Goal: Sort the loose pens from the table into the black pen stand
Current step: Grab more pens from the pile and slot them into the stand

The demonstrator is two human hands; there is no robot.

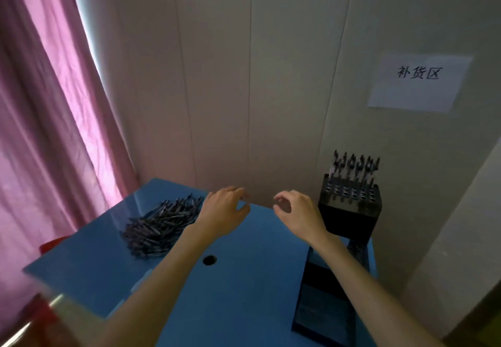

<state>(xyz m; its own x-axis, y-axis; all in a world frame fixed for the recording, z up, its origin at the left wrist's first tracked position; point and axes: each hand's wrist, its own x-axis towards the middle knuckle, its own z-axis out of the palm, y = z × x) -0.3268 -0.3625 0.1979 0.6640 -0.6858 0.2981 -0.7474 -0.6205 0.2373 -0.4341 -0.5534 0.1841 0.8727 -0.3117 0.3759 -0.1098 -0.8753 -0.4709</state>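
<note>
While your left hand (221, 212) and right hand (296, 212) hover apart over the blue table (244, 279), both hang loosely curled and empty. Your heap of dark loose pens (160, 224) lies at the table's left. Your black perforated pen stand (351, 207), with one back row of pens, sits at the far right.

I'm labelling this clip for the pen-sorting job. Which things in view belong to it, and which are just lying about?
Belong to the job:
- pile of loose pens
- black pen stand, back row already filled
- left hand, right hand, both holding nothing

Just lying about:
- second black rack
- paper sign
- pink curtain
</note>
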